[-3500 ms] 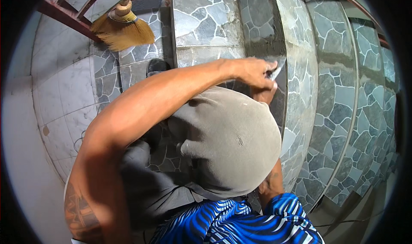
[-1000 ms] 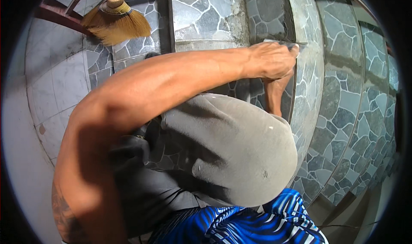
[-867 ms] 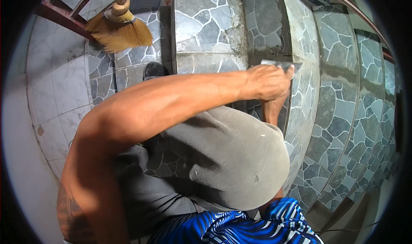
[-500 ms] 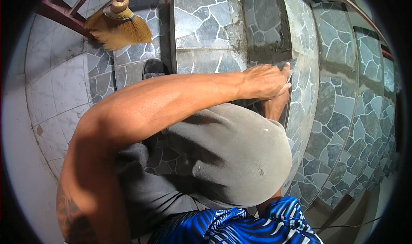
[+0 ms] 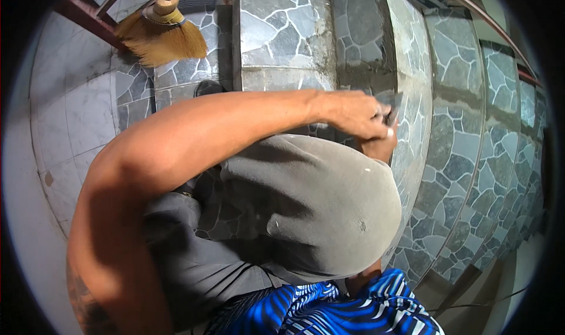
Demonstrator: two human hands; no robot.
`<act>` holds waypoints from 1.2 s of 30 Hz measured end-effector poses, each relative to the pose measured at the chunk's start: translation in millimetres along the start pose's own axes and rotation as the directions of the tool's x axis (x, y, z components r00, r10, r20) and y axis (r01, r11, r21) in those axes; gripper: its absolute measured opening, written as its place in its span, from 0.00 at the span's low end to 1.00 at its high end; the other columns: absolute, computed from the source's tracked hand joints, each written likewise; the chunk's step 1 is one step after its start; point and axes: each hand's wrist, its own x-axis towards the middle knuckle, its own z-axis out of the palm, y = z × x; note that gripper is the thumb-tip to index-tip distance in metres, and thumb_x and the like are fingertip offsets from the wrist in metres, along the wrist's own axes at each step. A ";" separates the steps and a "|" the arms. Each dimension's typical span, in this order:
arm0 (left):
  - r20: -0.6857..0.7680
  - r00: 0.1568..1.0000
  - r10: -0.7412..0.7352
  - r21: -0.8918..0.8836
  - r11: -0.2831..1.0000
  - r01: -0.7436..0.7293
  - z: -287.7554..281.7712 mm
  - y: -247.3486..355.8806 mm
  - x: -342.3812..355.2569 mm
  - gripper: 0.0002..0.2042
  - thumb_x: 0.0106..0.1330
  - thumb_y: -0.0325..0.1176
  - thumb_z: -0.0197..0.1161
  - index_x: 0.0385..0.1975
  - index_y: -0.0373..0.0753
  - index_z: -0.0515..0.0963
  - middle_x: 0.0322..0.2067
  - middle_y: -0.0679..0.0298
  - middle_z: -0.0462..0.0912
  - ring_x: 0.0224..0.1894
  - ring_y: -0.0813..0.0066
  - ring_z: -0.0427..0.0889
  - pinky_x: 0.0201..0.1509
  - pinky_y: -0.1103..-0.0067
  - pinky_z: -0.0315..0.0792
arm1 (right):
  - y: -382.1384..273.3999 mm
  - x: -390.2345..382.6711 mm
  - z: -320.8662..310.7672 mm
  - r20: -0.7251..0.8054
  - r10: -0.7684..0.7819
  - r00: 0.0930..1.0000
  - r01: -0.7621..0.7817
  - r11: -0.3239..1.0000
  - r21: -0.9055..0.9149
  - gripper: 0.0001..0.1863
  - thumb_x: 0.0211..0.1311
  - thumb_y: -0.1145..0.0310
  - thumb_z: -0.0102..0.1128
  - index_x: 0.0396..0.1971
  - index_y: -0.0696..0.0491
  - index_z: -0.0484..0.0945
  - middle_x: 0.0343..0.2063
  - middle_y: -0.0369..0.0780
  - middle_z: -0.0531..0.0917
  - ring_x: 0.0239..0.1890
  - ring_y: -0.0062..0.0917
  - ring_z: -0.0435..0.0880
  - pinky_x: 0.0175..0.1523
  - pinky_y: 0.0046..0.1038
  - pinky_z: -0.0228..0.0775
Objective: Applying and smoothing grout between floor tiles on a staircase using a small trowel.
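Observation:
My left hand [image 5: 352, 112] reaches across above my bent knee, fingers curled at the edge of a stone-patterned step. A thin, flat grey piece [image 5: 393, 100] with a pointed corner sticks out beyond its fingertips; I cannot tell whether it is a blade or a bit of tile. Just under it, my right hand [image 5: 379, 146] comes up from behind the knee, closed, most of its fingers covered by the left. Pale dust or paste marks some fingertips. Beside the hands, the step's side wall [image 5: 412, 143] shows grey stone shapes with white joints.
A straw broom [image 5: 168, 37] stands at the upper left by a reddish metal frame [image 5: 88, 17]. Pale marble-like tiles [image 5: 53, 123] cover the floor on the left. More patterned steps [image 5: 453, 158] descend at the right, along a railing [image 5: 494, 26]. My dusty grey-trousered knee [image 5: 347, 211] fills the middle.
My left fingers, stretched over the step edge before, have curled inward. The flat grey piece now shows tilted up past the fingertips. My left forearm has shifted slightly.

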 end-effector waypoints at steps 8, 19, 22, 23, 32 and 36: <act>-0.067 0.989 -0.132 0.202 0.969 0.143 -64.4 -48.0 -39.0 0.30 0.67 0.55 0.53 0.49 0.29 0.77 0.46 0.43 0.80 0.47 0.54 0.81 0.55 0.65 0.74 | -37.0 5.3 23.2 0.088 -0.242 0.966 0.178 0.380 -0.908 0.16 0.58 0.68 0.54 0.34 0.69 0.72 0.17 0.55 0.78 0.21 0.48 0.81 0.26 0.41 0.69; -0.271 0.953 -0.138 0.451 0.856 0.252 -143.2 -96.9 -94.2 0.21 0.66 0.46 0.57 0.20 0.33 0.79 0.13 0.62 0.75 0.14 0.71 0.74 0.20 0.71 0.68 | -16.7 26.8 36.5 0.167 -0.124 0.978 0.183 0.126 -0.975 0.11 0.53 0.70 0.56 0.30 0.65 0.72 0.23 0.58 0.81 0.29 0.51 0.83 0.35 0.44 0.74; -0.260 0.880 -0.398 0.206 0.867 0.453 -147.2 -63.4 -107.7 0.14 0.59 0.39 0.53 0.25 0.36 0.81 0.16 0.56 0.79 0.20 0.67 0.79 0.22 0.69 0.70 | -6.1 47.8 59.0 0.188 -0.091 0.978 0.204 0.219 -0.954 0.15 0.52 0.69 0.57 0.32 0.68 0.70 0.25 0.58 0.81 0.32 0.52 0.83 0.38 0.43 0.75; -0.256 0.892 -0.373 0.251 0.865 0.434 -150.4 -64.3 -111.2 0.14 0.60 0.39 0.52 0.28 0.36 0.81 0.17 0.55 0.80 0.21 0.66 0.80 0.23 0.68 0.71 | 1.1 47.2 59.4 0.221 -0.127 0.967 0.246 0.234 -0.941 0.15 0.52 0.68 0.57 0.33 0.67 0.70 0.26 0.58 0.81 0.32 0.52 0.83 0.39 0.43 0.74; -0.249 0.933 -0.258 0.456 0.819 0.348 -157.2 -90.1 -122.0 0.12 0.57 0.36 0.55 0.26 0.34 0.81 0.20 0.49 0.80 0.24 0.57 0.80 0.29 0.65 0.72 | 37.6 50.6 60.9 0.117 -0.219 0.969 0.173 0.259 -0.950 0.15 0.54 0.66 0.54 0.37 0.61 0.72 0.27 0.59 0.80 0.34 0.55 0.81 0.39 0.44 0.72; -0.240 0.932 -0.271 0.479 0.802 0.357 -154.3 -83.6 -113.2 0.13 0.57 0.37 0.55 0.32 0.35 0.80 0.26 0.46 0.81 0.29 0.54 0.80 0.34 0.64 0.72 | 29.3 21.2 34.0 0.052 -0.231 0.972 0.131 0.342 -0.930 0.14 0.55 0.67 0.53 0.37 0.61 0.72 0.25 0.57 0.81 0.32 0.54 0.82 0.38 0.44 0.72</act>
